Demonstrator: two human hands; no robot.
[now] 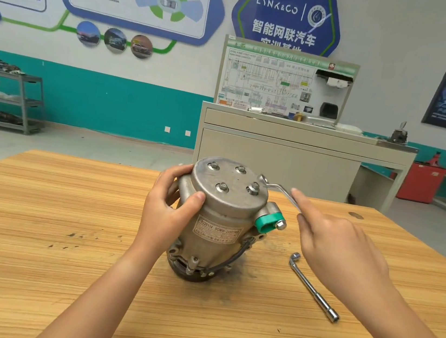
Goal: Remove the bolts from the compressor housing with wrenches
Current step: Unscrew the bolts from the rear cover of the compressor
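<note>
Compressor [220, 225]: we see it at frame centre, standing on end on the table [40, 215].
Bolts [222, 188]: four in its top face, all in place.
Left hand [170, 213]: we grip the housing's upper left side, thumb on the near wall, fingers round the rim.
Right hand [341, 249]: right of centre, we hold the wrench [278, 189] by its handle, forefinger straight along the shaft.
Wrench: ring end just beside the right-hand bolt, at the top's edge; whether it touches, we cannot tell.
Socket wrench [314, 287]: flat on the table at lower right, apart from the compressor.
Green cap [266, 221]: on the compressor's right side.
</note>
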